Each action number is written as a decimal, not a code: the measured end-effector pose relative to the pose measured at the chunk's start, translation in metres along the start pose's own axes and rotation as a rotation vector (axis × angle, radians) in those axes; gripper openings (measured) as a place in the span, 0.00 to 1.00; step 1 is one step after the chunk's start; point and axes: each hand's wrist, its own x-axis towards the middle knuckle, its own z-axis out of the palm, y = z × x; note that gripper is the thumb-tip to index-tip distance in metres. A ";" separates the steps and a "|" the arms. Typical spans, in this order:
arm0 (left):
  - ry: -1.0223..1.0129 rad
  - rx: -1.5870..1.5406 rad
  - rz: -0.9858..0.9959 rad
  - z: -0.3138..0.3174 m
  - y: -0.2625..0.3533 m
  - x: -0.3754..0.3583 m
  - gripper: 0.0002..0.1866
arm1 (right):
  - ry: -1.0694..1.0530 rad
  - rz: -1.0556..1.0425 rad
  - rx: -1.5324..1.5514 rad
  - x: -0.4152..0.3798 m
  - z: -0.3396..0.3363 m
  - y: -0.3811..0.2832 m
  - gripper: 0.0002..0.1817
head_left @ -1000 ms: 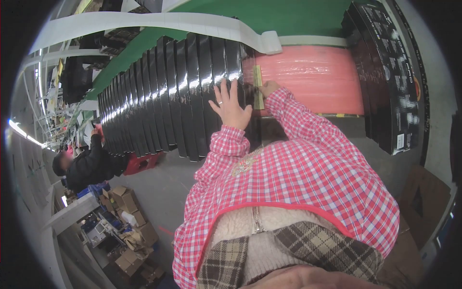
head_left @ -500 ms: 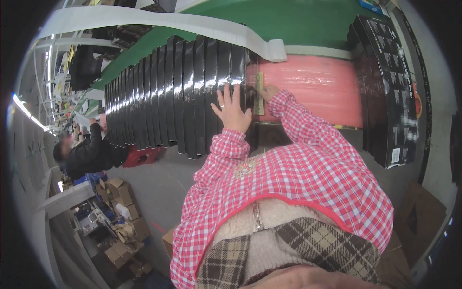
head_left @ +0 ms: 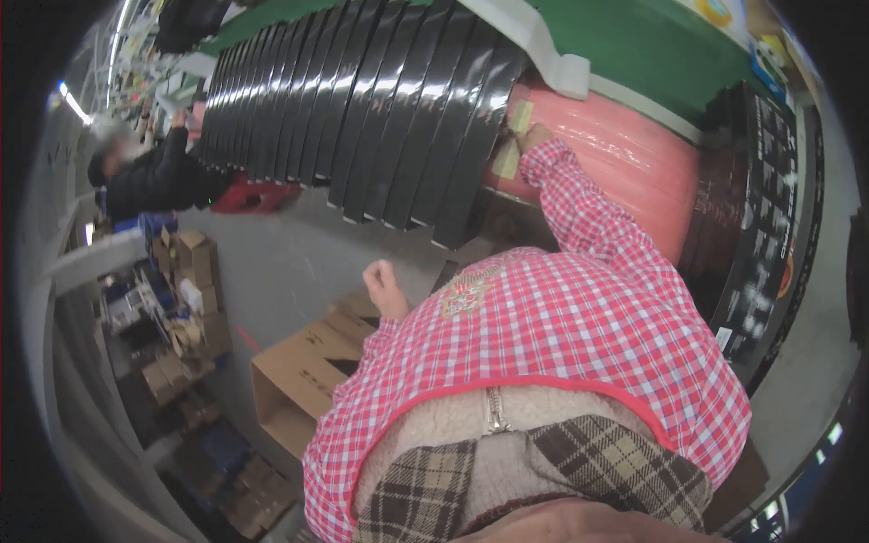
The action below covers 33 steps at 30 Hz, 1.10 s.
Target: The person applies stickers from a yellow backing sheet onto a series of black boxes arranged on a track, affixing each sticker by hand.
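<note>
A long row of glossy black boxes (head_left: 398,109) stands on edge, packed side by side and leaning. At its right end, my right hand (head_left: 536,138) has its fingers closed on a pale yellow strip (head_left: 507,161) lying over the pink wrapped surface (head_left: 625,163). The hand covers the strip's middle, and its fingertips are partly hidden. My left hand (head_left: 385,288) is off the boxes, down by my body and above an open cardboard box (head_left: 290,371). Its fingers are curled in, and no object shows in it.
A white paper band (head_left: 566,72) lies along the green surface (head_left: 625,45) at the back. A large printed black box (head_left: 765,208) stands at the right. Further left, a person in a dark jacket (head_left: 149,176) works near a red stool (head_left: 258,195). Several cartons (head_left: 195,262) are stacked there.
My left hand has left the black boxes, moving down and left, and its fingers have curled. My right hand stays at the yellow strip, which now looks tilted. The view has turned.
</note>
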 end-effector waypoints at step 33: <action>-0.453 -1.340 -2.163 0.091 -0.026 0.067 0.17 | -0.152 -0.180 -0.175 0.151 0.045 0.053 0.31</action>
